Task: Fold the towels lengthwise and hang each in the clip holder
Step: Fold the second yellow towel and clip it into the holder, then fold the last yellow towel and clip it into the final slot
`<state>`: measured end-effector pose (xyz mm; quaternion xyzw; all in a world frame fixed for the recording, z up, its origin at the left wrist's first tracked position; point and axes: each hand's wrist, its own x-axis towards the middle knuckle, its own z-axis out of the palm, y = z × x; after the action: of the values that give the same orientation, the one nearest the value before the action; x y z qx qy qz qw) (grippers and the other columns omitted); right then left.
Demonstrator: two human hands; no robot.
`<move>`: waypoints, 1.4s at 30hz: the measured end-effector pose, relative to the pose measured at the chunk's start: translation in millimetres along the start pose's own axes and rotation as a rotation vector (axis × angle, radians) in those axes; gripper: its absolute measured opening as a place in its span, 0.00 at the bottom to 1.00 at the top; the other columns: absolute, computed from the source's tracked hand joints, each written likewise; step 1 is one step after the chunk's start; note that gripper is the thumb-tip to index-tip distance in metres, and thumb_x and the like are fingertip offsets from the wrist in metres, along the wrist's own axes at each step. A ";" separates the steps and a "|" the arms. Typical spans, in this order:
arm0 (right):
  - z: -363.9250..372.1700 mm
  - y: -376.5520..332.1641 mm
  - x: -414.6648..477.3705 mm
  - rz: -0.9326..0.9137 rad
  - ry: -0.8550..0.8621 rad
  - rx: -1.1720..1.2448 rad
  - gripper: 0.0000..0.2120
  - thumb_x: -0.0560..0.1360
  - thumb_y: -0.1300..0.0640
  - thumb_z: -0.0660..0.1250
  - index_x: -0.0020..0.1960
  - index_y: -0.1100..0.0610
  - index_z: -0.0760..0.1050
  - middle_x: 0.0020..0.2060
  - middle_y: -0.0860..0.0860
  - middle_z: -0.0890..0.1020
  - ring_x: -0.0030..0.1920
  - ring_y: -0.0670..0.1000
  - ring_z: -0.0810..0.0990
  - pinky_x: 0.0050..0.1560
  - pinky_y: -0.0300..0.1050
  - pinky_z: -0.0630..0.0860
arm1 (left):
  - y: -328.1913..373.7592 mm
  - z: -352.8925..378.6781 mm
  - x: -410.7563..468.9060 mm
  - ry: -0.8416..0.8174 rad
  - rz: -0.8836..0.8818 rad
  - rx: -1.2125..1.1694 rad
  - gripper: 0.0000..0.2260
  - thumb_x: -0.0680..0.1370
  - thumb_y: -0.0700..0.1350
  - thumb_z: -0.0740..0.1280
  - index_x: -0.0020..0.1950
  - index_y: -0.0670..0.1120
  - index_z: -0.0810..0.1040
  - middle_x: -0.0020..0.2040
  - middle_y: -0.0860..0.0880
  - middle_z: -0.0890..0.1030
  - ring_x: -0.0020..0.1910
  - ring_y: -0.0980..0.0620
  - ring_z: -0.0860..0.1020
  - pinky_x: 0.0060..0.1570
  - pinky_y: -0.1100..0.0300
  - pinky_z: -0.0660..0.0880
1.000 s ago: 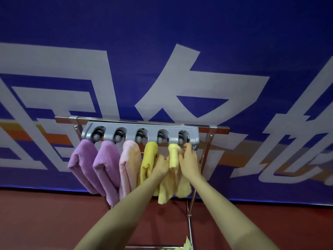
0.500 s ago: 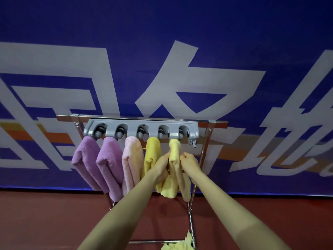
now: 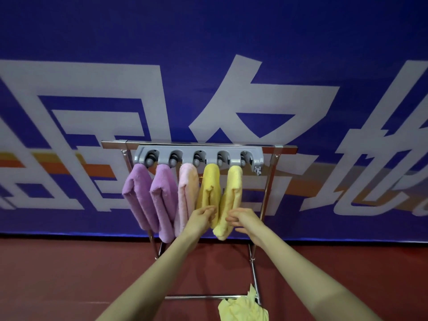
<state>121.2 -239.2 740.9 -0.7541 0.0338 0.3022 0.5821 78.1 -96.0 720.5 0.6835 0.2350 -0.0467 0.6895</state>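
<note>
A grey clip holder (image 3: 234, 152) with several clips is fixed on a chrome rack (image 3: 284, 148). Hanging folded from it, left to right: two purple towels (image 3: 141, 195) (image 3: 165, 200), a pink towel (image 3: 186, 193), a yellow towel (image 3: 211, 188) and a pale yellow towel (image 3: 231, 198) in the rightmost clip. My left hand (image 3: 201, 216) hovers open in front of the yellow towel's lower end. My right hand (image 3: 245, 220) is open just right of the pale yellow towel, fingers spread, holding nothing.
A crumpled pale yellow cloth (image 3: 243, 309) lies at the bottom, by the rack's lower rail (image 3: 199, 297). Behind the rack hangs a blue banner (image 3: 208, 54) with large white characters. The floor (image 3: 58, 274) is dark red.
Both hands have let go of the pale yellow towel and dropped lower, away from the clip. The towel now hangs by itself in the rightmost clip.
</note>
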 end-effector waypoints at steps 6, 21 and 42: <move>28.0 14.5 -39.4 -0.011 -0.076 0.147 0.12 0.78 0.59 0.61 0.58 0.62 0.77 0.54 0.59 0.83 0.56 0.57 0.81 0.61 0.49 0.74 | -10.1 -43.7 -44.9 0.008 -0.039 -0.090 0.11 0.82 0.39 0.55 0.54 0.41 0.77 0.49 0.43 0.80 0.42 0.54 0.78 0.38 0.67 0.74; 92.9 48.9 -103.1 -0.103 -0.140 0.341 0.13 0.78 0.58 0.62 0.58 0.64 0.77 0.52 0.58 0.84 0.56 0.56 0.82 0.62 0.50 0.73 | -43.2 -140.7 -118.3 0.020 0.023 -0.085 0.14 0.82 0.42 0.56 0.60 0.40 0.78 0.55 0.44 0.81 0.49 0.50 0.80 0.45 0.61 0.76; 55.6 390.1 97.1 0.013 0.047 0.187 0.11 0.77 0.59 0.62 0.54 0.62 0.79 0.49 0.55 0.85 0.53 0.54 0.83 0.61 0.51 0.74 | -386.8 -37.0 43.0 -0.004 -0.110 -0.066 0.12 0.82 0.39 0.54 0.50 0.37 0.76 0.41 0.45 0.81 0.30 0.61 0.82 0.33 0.71 0.75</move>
<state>20.0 -284.9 350.6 -0.7031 0.0805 0.2835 0.6471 -42.7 -72.9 349.4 0.6465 0.2721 -0.0780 0.7085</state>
